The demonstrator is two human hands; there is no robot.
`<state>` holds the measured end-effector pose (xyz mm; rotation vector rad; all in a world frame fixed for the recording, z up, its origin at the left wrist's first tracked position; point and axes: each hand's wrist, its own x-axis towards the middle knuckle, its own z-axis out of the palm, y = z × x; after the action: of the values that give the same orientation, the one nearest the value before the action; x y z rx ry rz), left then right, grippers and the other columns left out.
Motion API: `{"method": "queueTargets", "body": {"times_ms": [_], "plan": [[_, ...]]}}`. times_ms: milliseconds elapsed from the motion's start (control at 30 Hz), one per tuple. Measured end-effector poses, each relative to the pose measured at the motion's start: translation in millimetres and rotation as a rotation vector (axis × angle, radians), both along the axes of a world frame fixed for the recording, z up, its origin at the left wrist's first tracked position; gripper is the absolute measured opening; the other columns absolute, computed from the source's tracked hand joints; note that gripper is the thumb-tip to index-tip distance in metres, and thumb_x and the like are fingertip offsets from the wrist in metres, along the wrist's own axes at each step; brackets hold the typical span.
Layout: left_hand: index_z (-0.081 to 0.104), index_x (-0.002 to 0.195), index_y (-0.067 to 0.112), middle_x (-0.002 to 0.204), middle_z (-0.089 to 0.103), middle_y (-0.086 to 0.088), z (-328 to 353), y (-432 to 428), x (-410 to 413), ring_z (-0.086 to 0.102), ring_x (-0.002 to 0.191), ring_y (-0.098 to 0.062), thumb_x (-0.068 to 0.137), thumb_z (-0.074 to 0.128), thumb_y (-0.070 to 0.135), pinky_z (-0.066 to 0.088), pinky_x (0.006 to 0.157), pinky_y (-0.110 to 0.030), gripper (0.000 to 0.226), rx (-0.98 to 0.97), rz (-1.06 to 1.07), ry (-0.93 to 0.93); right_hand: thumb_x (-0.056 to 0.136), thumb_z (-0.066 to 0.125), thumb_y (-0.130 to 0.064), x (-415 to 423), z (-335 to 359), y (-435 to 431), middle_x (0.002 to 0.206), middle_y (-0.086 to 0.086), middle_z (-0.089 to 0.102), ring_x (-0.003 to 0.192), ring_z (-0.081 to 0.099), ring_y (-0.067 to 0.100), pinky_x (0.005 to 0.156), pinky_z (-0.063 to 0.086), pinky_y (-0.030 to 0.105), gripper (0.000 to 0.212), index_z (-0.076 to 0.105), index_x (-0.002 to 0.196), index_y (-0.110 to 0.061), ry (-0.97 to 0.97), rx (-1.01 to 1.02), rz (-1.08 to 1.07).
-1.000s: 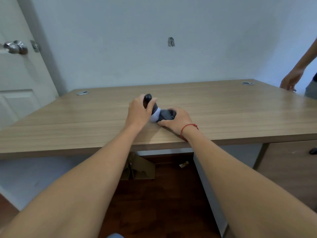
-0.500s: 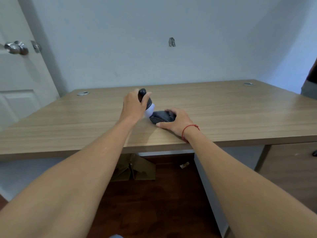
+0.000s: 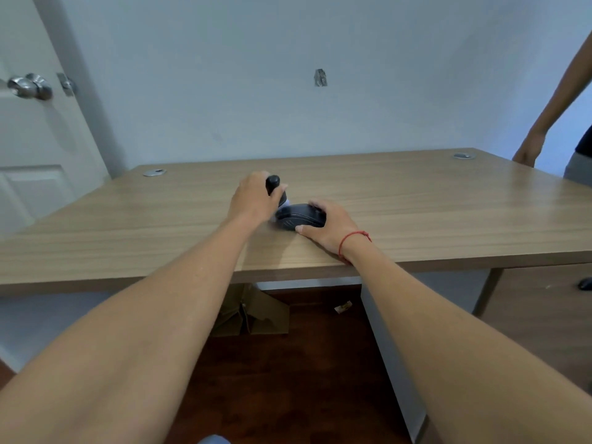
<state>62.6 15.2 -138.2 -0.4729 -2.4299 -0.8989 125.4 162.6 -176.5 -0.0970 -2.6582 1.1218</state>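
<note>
The left hand (image 3: 253, 200) is curled tight round a tool with a black handle (image 3: 273, 181), thumb on the right side of the handle, so the fist is closed on it with no gap showing. The right hand (image 3: 330, 224) grips a dark mouse (image 3: 299, 216). Its thumb tip presses the near side, its fingers bend over the far side, and the palm sits at the mouse's 3 o'clock end.

The mouse lies flat on the desk (image 3: 416, 203), close to the near edge, at about 6 o'clock on the desktop. Its long axis runs from 9 to 3 o'clock, with a ribbed side panel facing the camera. Which end is its front cannot be told.

The tool stands at 10 o'clock from the mouse, tilted. Its rounded handle end points up towards 11 o'clock, and its pale lower end (image 3: 286, 204) comes down towards 5 o'clock, right against the mouse's left end. The left hand hides the middle of the tool.
</note>
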Motion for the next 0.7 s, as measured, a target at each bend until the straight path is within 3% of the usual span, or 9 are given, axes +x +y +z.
{"method": "queueTargets", "body": {"times_ms": [133,233,300,400,533,633,700], "plan": [[0.031,0.056,0.022,0.055,0.035,0.005,15.9,6.2,0.8,0.037,0.059,-0.021,0.091,0.06,0.032,0.026,0.059,-0.029,0.046,0.076,-0.072,0.059,0.074,0.075,-0.051,2.0,3.7,-3.8,0.128,0.005,0.062,0.118,0.057,0.025,0.103,0.047,0.046,0.068,0.057,0.132,-0.02,-0.006,0.002,-0.018],[0.03,0.053,0.019,0.052,0.033,0.004,14.0,8.1,0.6,0.036,0.06,-0.024,0.092,0.059,0.029,0.026,0.059,-0.028,0.049,-0.053,-0.097,0.024,0.066,0.054,-0.074,1.5,2.8,-8.7,0.107,0.001,0.067,0.103,0.062,0.025,0.092,0.052,0.046,0.068,0.067,0.11,-0.024,0.024,0.001,-0.061],[0.033,0.055,0.017,0.054,0.035,0.002,15.9,8.3,0.2,0.038,0.065,-0.027,0.092,0.058,0.028,0.027,0.061,-0.028,0.046,-0.05,-0.062,0.017,0.077,0.052,-0.068,2.6,3.9,-11.1,0.103,0.001,0.065,0.103,0.061,0.027,0.09,0.052,0.045,0.055,0.068,0.106,-0.024,0.036,0.007,-0.083],[0.044,0.068,0.009,0.061,0.042,-0.002,19.4,12.7,1.1,0.041,0.067,-0.026,0.093,0.058,0.031,0.03,0.063,-0.029,0.036,0.058,-0.066,0.057,0.088,0.054,-0.057,1.5,4.3,-8.9,0.117,0.005,0.064,0.113,0.057,0.027,0.098,0.049,0.046,0.05,0.066,0.121,-0.022,0.029,0.011,-0.09],[0.038,0.057,0.01,0.059,0.044,-0.006,16.4,7.5,-4.7,0.049,0.071,-0.033,0.093,0.057,0.026,0.03,0.063,-0.03,0.044,-0.132,0.003,-0.077,0.09,0.053,-0.056,3.5,7.1,-10.4,0.127,0.005,0.061,0.119,0.054,0.027,0.102,0.046,0.047,0.054,0.061,0.131,-0.021,0.006,0.024,-0.103],[0.057,0.074,0.001,0.085,0.063,-0.022,16.4,1.0,-7.9,0.061,0.09,-0.039,0.094,0.056,0.028,0.038,0.068,-0.033,0.034,-0.246,0.055,-0.153,0.092,0.05,-0.052,3.8,7.5,-11.3,0.129,0.004,0.061,0.121,0.055,0.026,0.103,0.046,0.044,0.054,0.057,0.134,-0.019,-0.018,0.027,-0.125],[0.054,0.07,0.002,0.079,0.062,-0.022,14.9,-0.4,-8.2,0.061,0.087,-0.039,0.093,0.057,0.03,0.038,0.063,-0.032,0.036,-0.255,0.045,-0.167,0.093,0.047,-0.045,2.5,7.4,-12.0,0.133,0.007,0.059,0.124,0.053,0.028,0.105,0.043,0.044,0.05,0.055,0.134,-0.018,-0.025,0.027,-0.149]]}}
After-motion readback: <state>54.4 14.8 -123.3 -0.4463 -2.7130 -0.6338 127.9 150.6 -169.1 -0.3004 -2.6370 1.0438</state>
